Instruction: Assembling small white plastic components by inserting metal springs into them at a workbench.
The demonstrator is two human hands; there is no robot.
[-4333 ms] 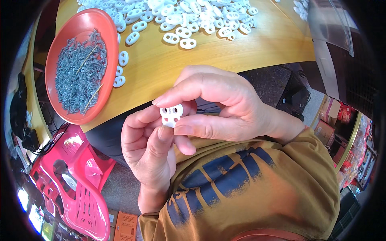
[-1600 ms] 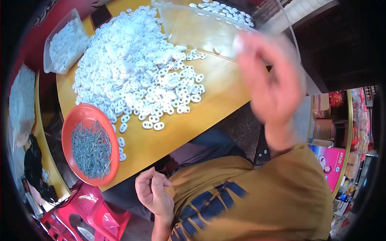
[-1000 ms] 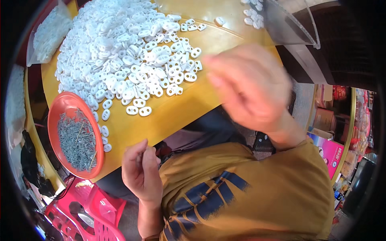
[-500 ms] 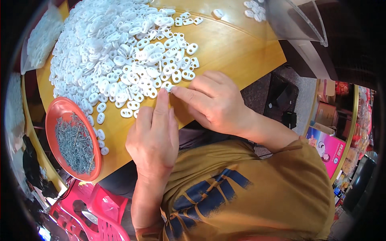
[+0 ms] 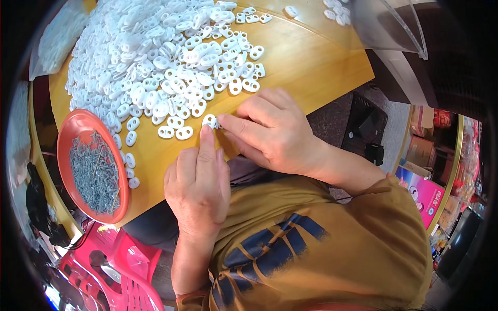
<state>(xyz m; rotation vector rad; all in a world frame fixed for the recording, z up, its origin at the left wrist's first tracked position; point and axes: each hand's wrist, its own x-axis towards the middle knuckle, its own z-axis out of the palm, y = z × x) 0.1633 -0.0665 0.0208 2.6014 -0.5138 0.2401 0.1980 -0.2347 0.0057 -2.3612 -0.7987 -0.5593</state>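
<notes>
Both my hands meet over the near edge of the wooden table, at a small white oval plastic piece with two holes, like a cord lock. My right hand pinches its right end with closed fingers. From the near side, my left hand has its index fingertip against the piece, its other fingers curled; the thumb side is partly hidden. A large heap of similar white pieces covers the far left of the table. Left of my hands, an orange-red bowl holds many small grey metal parts, perhaps springs, and thin sticks.
Several loose white pieces lie at the table's far right, near a clear plastic container. A pink plastic chair stands below left. On the right are a black basket and shelves with boxes.
My hands and the white piece have drawn back from the heap's edge toward me. The view has shifted slightly. Both hands still meet at the piece.
</notes>
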